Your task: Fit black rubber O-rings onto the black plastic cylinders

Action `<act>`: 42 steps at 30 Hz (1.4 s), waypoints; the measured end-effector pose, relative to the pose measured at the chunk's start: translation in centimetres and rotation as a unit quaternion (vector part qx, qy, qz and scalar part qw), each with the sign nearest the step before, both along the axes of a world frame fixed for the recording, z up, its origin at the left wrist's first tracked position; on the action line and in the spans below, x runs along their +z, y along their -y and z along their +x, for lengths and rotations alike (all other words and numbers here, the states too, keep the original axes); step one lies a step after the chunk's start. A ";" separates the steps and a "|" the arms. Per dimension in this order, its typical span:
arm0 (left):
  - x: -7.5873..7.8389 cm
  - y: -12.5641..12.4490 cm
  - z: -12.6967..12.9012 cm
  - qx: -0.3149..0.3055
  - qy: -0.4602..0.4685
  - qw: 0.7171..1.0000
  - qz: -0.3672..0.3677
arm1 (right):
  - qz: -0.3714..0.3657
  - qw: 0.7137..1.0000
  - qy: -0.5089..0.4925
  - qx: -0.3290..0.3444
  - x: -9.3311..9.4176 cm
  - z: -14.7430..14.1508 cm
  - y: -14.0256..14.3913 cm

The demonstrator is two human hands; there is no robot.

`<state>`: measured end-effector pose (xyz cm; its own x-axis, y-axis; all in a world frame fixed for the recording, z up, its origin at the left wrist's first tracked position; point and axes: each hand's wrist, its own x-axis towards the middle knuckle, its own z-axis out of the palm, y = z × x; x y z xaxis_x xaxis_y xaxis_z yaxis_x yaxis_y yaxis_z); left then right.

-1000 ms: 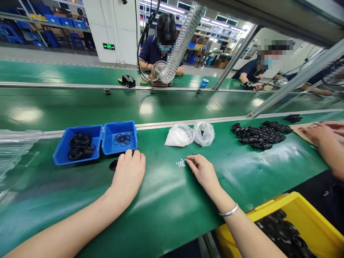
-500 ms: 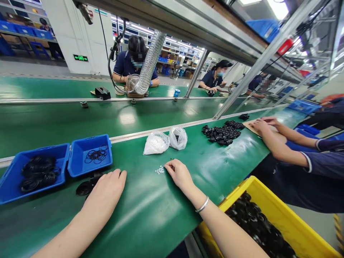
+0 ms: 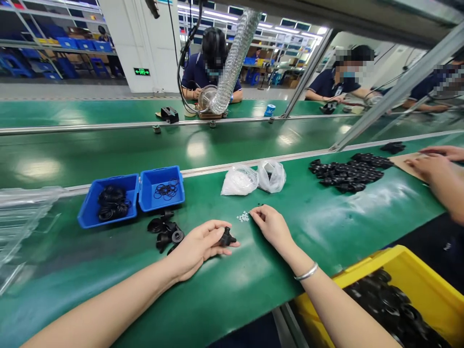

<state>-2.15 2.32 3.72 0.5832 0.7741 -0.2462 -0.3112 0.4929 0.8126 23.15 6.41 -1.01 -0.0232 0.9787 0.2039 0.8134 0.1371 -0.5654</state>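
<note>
My left hand (image 3: 201,249) grips a small black plastic fitting (image 3: 227,237) with short stubs, held between thumb and fingers above the green bench. Just right of a small heap of pale little pieces (image 3: 243,217), my right hand (image 3: 270,222) has thumb and fingertips pinched together at the bench surface. Whatever is in that pinch is too small to make out. Behind the heap stand a clear bag of white pieces (image 3: 239,180) and a second clear bag (image 3: 271,176) with something dark inside. Several loose black parts (image 3: 166,232) lie left of my left hand.
Two blue bins (image 3: 84,205) with black rings stand at left, beside clear plastic trays (image 3: 21,217). A pile of black parts (image 3: 348,171) lies at right, near a co-worker's hands (image 3: 431,166). A yellow crate (image 3: 427,270) of black parts is at lower right.
My left hand has come away from the loose black parts, moving right, and now holds a black fitting. My right hand stays pinched beside the pale pieces. The view has turned left.
</note>
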 end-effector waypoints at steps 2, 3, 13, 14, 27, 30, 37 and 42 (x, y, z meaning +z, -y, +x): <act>-0.1 -0.1 -0.2 -0.018 0.032 0.999 0.012 | 0.002 1.000 -0.004 0.000 0.0 0.1 0.0; 0.0 -0.1 -0.3 -0.030 0.048 0.998 0.025 | 0.002 1.000 -0.006 0.001 0.0 0.1 0.0; -0.1 -0.3 -1.0 -0.078 0.076 0.975 0.192 | 0.003 0.999 -0.041 -0.016 -0.1 0.2 0.0; -0.1 -0.3 -1.0 -0.080 0.067 0.975 0.196 | 0.002 0.999 -0.047 -0.020 -0.1 0.2 0.0; -0.6 0.4 0.1 -0.014 0.038 0.995 0.087 | -0.063 0.976 -0.204 -0.047 0.6 0.2 0.3; -0.7 0.6 0.5 0.004 0.027 1.000 -0.014 | -0.084 0.964 -0.247 -0.048 1.1 0.1 0.7; -0.8 0.9 0.9 0.011 -0.082 0.997 -0.005 | -0.092 0.950 -0.296 -0.029 2.3 -1.1 1.7; -2.5 0.8 1.3 0.014 -0.061 0.996 0.069 | -0.066 0.968 -0.237 0.052 3.7 -3.2 3.9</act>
